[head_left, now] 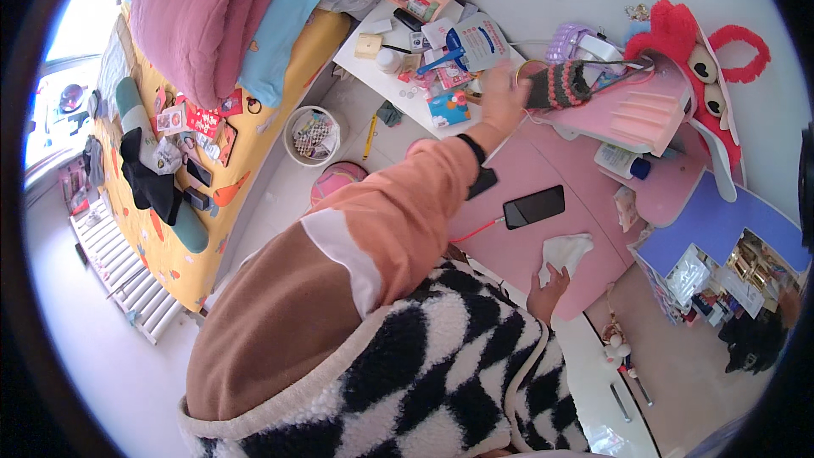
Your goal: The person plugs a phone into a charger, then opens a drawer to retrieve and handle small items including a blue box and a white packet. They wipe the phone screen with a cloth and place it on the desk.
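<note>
My left arm, in a brown and peach sleeve, reaches across to the far side of the pink table [492, 191]. My left hand [504, 100] is smeared by motion beside a dark knitted bag with coral stripes [558, 87]. Its fingers cannot be made out, nor whether they touch the bag. Close by on the right is a pink plastic basket [632, 110]. Near the table's front edge, my right hand [548, 293] has its fingers closed on the lower edge of a white tissue [566, 253]. A phone with a dark screen [534, 207] lies between the hands, a red cable plugged into it.
A white side table [398, 85] crowded with small packages and a blue-handled tool stands at the far left. Beneath it are a white bin [314, 136] and a yellow pencil [370, 136]. A cluttered bed [229, 220] fills the left. A blue-topped box [704, 225] stands right.
</note>
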`<control>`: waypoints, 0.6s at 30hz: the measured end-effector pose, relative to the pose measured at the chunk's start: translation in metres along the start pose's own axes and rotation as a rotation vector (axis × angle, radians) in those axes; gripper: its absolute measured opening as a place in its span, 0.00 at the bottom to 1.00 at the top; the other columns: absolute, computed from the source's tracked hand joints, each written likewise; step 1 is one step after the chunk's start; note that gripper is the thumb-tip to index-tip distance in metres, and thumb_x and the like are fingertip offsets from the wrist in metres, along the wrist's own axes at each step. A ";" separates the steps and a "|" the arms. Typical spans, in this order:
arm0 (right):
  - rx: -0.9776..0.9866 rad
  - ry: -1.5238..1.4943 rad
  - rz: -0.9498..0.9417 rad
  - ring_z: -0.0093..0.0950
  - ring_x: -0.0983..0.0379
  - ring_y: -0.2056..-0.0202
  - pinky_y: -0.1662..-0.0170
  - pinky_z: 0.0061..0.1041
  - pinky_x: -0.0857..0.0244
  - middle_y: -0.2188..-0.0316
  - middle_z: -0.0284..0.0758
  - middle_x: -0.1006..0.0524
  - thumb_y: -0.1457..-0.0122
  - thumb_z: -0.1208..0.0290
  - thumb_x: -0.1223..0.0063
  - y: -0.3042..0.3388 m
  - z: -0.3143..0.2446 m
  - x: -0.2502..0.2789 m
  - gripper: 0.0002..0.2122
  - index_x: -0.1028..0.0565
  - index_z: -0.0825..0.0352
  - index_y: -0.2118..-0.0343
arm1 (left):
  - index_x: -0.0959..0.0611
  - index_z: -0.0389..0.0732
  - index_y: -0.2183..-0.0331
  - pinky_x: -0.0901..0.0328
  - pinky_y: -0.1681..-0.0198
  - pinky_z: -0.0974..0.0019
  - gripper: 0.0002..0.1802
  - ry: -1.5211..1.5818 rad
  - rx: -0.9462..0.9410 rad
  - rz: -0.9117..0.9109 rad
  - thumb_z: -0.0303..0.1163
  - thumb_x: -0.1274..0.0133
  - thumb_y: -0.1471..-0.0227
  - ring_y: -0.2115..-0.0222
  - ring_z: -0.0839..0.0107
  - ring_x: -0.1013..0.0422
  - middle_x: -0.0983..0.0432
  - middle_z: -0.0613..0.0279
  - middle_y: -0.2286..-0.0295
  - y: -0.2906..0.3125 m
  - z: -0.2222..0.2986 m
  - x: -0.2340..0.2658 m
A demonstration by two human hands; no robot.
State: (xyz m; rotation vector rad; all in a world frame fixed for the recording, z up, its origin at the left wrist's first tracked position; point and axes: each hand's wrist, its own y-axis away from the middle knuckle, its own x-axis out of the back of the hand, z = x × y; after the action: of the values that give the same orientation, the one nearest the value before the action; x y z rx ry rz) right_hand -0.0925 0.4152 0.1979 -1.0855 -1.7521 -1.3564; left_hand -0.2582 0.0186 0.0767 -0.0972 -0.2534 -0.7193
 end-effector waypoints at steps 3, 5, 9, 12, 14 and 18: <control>-0.030 -0.031 -0.011 0.49 0.46 0.37 0.35 0.47 0.49 0.36 0.52 0.45 0.42 0.67 0.39 0.003 -0.001 -0.002 0.21 0.27 0.64 0.47 | 0.19 0.37 0.57 0.33 0.52 0.48 0.21 -0.146 0.533 0.151 0.37 0.40 0.51 0.56 0.45 0.27 0.21 0.43 0.60 -0.002 -0.103 0.035; -0.044 -0.037 -0.045 0.49 0.46 0.37 0.35 0.47 0.49 0.36 0.52 0.45 0.42 0.67 0.39 0.007 0.000 -0.005 0.21 0.27 0.64 0.46 | 0.19 0.35 0.55 0.33 0.50 0.52 0.27 -0.248 0.673 0.281 0.43 0.38 0.53 0.53 0.45 0.26 0.22 0.41 0.57 0.003 -0.173 0.056; -0.091 -0.085 -0.080 0.49 0.45 0.38 0.36 0.47 0.48 0.36 0.51 0.45 0.42 0.68 0.40 0.023 0.008 -0.017 0.22 0.28 0.64 0.45 | 0.24 0.27 0.50 0.33 0.48 0.59 0.36 0.047 1.040 0.237 0.45 0.35 0.53 0.51 0.47 0.26 0.23 0.38 0.55 -0.020 -0.272 0.092; -0.103 -0.101 -0.080 0.49 0.44 0.39 0.36 0.47 0.48 0.36 0.50 0.45 0.42 0.68 0.40 0.033 0.013 -0.025 0.22 0.29 0.64 0.45 | 0.19 0.32 0.59 0.32 0.57 0.57 0.24 0.138 1.032 0.184 0.42 0.38 0.49 0.62 0.56 0.25 0.20 0.46 0.62 -0.032 -0.284 0.104; -0.109 -0.095 -0.095 0.49 0.44 0.39 0.36 0.47 0.47 0.37 0.50 0.45 0.42 0.68 0.39 0.041 0.014 -0.026 0.22 0.29 0.64 0.45 | 0.19 0.37 0.65 0.34 0.63 0.57 0.16 0.270 1.040 0.155 0.40 0.39 0.46 0.69 0.62 0.28 0.21 0.56 0.68 -0.037 -0.271 0.108; -0.115 -0.081 -0.101 0.49 0.43 0.40 0.37 0.47 0.46 0.37 0.49 0.46 0.42 0.69 0.40 0.038 0.012 -0.027 0.21 0.29 0.63 0.45 | 0.23 0.43 0.67 0.32 0.64 0.62 0.05 0.638 1.145 0.347 0.32 0.45 0.41 0.70 0.72 0.31 0.27 0.65 0.70 -0.042 -0.236 0.106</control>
State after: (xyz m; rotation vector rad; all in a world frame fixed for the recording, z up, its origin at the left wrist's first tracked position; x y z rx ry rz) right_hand -0.0471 0.4255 0.1872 -1.1416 -1.8276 -1.5097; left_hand -0.1627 -0.1216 -0.1232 1.1373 -0.0024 -0.1543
